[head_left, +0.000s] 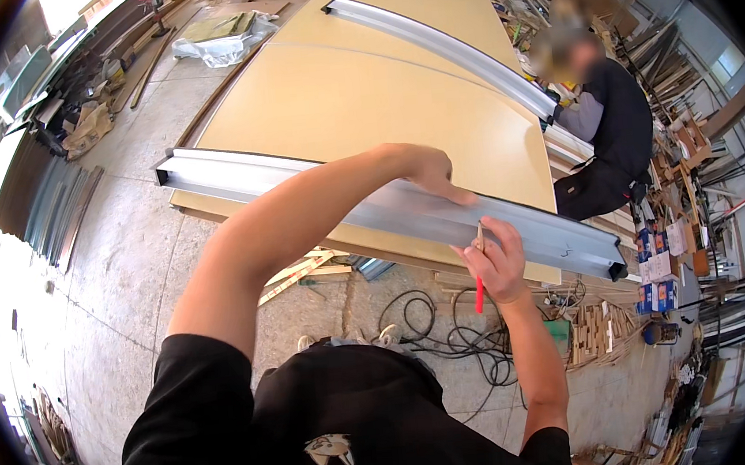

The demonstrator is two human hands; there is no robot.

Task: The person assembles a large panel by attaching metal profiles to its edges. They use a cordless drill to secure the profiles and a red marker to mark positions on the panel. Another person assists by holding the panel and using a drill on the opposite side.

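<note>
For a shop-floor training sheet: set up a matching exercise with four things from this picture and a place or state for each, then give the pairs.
Things:
1. red pencil
2. near metal channel
3. far metal channel
4. black cables

Places or states:
A. loose on the concrete floor
B. held at its end by a seated co-worker
C. in the right hand
D. pressed down by the left hand

Pairs: 1-C, 2-D, 3-B, 4-A

I'm reaching my left arm across, left hand (429, 173) lying flat, palm down, fingers stretched on the near metal rail (297, 181). My right hand (499, 261) is sitting just below that rail, wrist bent, fingers pinching a red pencil (480, 283).
</note>
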